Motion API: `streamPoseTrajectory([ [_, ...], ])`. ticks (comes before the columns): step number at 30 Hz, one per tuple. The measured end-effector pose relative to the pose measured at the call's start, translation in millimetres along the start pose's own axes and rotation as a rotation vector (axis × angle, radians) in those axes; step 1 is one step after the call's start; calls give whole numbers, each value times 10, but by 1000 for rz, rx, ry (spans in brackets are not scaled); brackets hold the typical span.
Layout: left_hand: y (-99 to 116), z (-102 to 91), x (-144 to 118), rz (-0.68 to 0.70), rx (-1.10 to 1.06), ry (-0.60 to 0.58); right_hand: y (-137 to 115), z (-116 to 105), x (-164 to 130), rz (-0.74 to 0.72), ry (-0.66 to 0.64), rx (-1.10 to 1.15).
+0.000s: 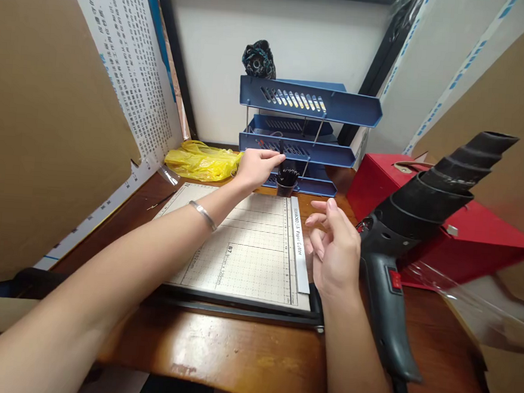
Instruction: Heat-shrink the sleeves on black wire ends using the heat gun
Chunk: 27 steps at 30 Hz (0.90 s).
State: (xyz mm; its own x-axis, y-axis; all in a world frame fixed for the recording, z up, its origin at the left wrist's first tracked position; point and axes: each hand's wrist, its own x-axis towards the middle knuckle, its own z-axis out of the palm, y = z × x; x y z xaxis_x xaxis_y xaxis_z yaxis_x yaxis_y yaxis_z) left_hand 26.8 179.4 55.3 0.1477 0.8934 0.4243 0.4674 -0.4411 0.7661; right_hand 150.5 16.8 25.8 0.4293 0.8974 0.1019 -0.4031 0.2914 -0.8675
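My left hand reaches over the paper cutter, its thumb and forefinger pinched on a thin black strip that sticks up. Just beneath these fingertips stands a small dark cup packed with thin black bristle-like pieces. Whether the strip is free of the cup, I cannot tell. My right hand hovers by the cutter's right edge, palm turned inward. Its fingers are loosely curled and apart, with nothing visible in them. The cutter's pale gridded board lies flat, partly covered by my left forearm.
A blue tiered tray stands behind the cup, with a dark bundle on top. Yellow plastic bag lies at the left back. To the right, a heat gun stands before a red box. Cardboard flanks both sides.
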Motion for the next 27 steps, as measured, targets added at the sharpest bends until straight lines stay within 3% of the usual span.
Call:
streamPoseTrajectory([
  [3,-92,149,195,51,174,-54,-1,-2,-2,-9,6,-3],
  [6,-100,180,285,145,412,-149,7,-9,-4,-19,-8,-9],
  [12,33,138,402,414,828,-480,-3,-17,6,-11,5,-12],
  [15,114,195,424,516,969,-588,-3,-19,15,-8,6,-2],
  [21,234,358,465,595,1137,-680,8,-30,12,-2,-9,-2],
  [27,311,341,536,567,1157,-673,10,-23,10,9,-8,-9],
])
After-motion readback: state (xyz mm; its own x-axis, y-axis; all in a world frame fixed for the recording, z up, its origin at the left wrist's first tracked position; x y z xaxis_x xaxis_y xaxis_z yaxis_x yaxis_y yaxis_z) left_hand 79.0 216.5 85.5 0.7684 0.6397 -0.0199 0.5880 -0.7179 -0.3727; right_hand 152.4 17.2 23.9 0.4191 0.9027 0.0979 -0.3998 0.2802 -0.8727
